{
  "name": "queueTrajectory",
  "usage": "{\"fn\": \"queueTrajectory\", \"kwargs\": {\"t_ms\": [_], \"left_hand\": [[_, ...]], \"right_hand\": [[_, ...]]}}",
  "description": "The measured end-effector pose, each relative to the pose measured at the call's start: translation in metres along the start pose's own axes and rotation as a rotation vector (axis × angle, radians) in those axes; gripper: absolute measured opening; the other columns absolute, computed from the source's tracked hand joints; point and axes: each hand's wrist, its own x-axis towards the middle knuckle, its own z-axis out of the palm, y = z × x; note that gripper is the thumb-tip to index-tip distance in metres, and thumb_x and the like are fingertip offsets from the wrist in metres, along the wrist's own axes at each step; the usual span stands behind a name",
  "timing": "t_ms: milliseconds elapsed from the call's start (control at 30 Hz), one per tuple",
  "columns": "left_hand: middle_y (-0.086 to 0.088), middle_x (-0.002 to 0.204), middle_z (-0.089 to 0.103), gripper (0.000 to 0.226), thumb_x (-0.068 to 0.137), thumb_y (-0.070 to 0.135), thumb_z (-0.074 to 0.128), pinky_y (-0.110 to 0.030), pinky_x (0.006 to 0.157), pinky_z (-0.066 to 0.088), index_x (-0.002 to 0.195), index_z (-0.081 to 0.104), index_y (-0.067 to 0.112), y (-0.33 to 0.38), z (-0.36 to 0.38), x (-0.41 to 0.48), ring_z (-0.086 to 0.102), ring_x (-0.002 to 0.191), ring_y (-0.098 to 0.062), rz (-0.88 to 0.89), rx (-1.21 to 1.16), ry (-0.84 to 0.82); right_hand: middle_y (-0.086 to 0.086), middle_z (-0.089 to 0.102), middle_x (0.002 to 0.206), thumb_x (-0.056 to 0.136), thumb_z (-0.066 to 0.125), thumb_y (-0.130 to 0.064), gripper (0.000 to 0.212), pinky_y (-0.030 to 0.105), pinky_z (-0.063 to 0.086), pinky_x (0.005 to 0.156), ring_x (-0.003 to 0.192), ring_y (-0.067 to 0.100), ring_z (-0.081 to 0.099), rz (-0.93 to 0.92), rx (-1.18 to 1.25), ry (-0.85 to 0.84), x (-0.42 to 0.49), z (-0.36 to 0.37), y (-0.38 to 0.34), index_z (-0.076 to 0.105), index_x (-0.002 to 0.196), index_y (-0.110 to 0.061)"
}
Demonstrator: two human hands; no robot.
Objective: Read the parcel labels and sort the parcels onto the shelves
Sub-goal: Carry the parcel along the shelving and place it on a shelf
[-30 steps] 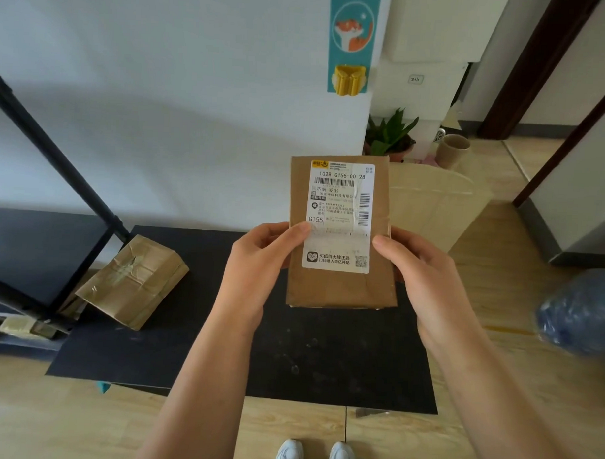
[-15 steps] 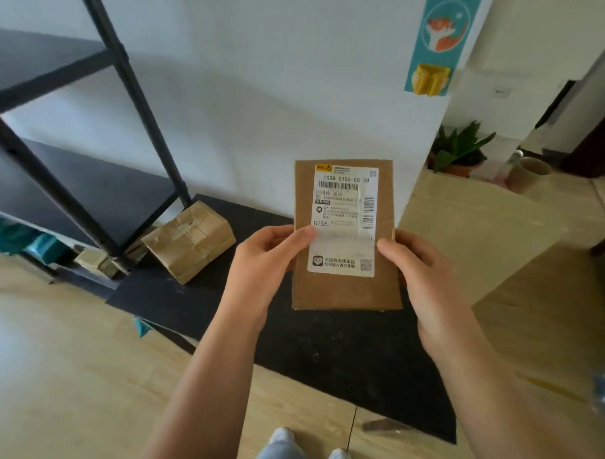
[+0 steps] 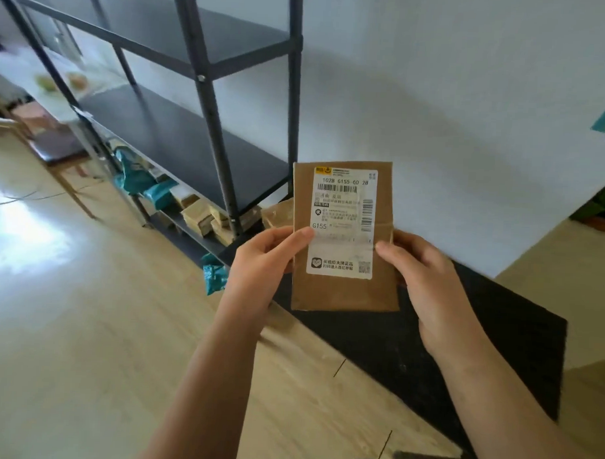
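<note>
We've got the parcel (image 3: 343,292) up in front of us, held upright in both hands, label (image 3: 342,224) facing us. Left hand (image 3: 258,265) pinches its left edge with the thumb lying on the label's edge, right hand (image 3: 426,278) grips the right edge, thumb on the front too. The label reads "102B G155-00 28" up top and "G155" lower down; the smaller print is too blurry for us to make out.

The parcel hangs over the near end of the black mat (image 3: 496,339) on the floor. Left of the parcel stands the dark metal rack (image 3: 209,99), its two upper boards bare where we can see them. Under the rack's bottom board sit a bunch of tan boxes (image 3: 205,219) and some teal bags (image 3: 141,182). Another teal bag (image 3: 213,277) lies on the floor just left of our left hand. One more brown parcel (image 3: 277,211) peeks out right behind the held one, beside the rack's post.
</note>
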Motion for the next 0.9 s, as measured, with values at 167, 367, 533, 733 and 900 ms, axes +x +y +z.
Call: {"fn": "queueTrajectory", "kwargs": {"t_ms": [167,367,533,733,900], "left_hand": [[0.006,0.088,0.08,0.029,0.085,0.039,0.072,-0.019,0.067,0.056,0.107,0.074,0.021,0.001,-0.116,0.003,0.075,0.082,-0.006,-0.004,-0.019,0.104],[0.004,0.088,0.08,0.019,0.089,0.036,0.068,-0.033,0.086,0.057,0.099,0.074,0.021,0.006,-0.237,-0.002,0.074,0.091,-0.015,0.01,-0.018,0.205],[0.002,0.091,0.08,0.024,0.09,0.035,0.067,-0.035,0.086,0.056,0.103,0.074,0.016,0.005,-0.311,0.001,0.074,0.092,-0.016,-0.009,-0.05,0.341],[-0.002,0.093,0.079,0.027,0.088,0.032,0.07,-0.036,0.086,0.057,0.105,0.072,0.011,-0.004,-0.374,0.03,0.074,0.093,-0.02,-0.032,-0.124,0.506],[-0.006,0.098,0.078,0.032,0.088,0.033,0.07,-0.044,0.093,0.056,0.109,0.07,0.01,0.003,-0.425,0.085,0.073,0.096,-0.023,-0.045,-0.131,0.579]], "right_hand": [[-0.009,0.071,0.108,0.09,0.063,-0.037,0.029,0.027,0.049,0.081,0.102,0.009,0.064,-0.003,0.004,-0.131,-0.011,0.112,-0.018,0.063,0.118,-0.032],[-0.012,0.073,0.101,0.089,0.065,-0.038,0.025,0.022,0.049,0.071,0.096,0.007,0.066,0.014,0.019,-0.266,-0.021,0.233,-0.028,0.064,0.113,-0.035],[-0.009,0.071,0.104,0.089,0.066,-0.035,0.033,0.013,0.052,0.054,0.082,0.003,0.069,0.042,0.026,-0.378,-0.019,0.313,-0.037,0.061,0.121,-0.03],[-0.004,0.072,0.108,0.09,0.065,-0.035,0.039,0.014,0.053,0.059,0.091,0.007,0.069,0.023,-0.058,-0.522,0.012,0.394,-0.047,0.061,0.128,-0.024],[-0.005,0.073,0.106,0.09,0.064,-0.038,0.037,0.018,0.05,0.066,0.098,0.011,0.067,0.041,-0.07,-0.618,0.066,0.469,-0.054,0.061,0.125,-0.027]]}}
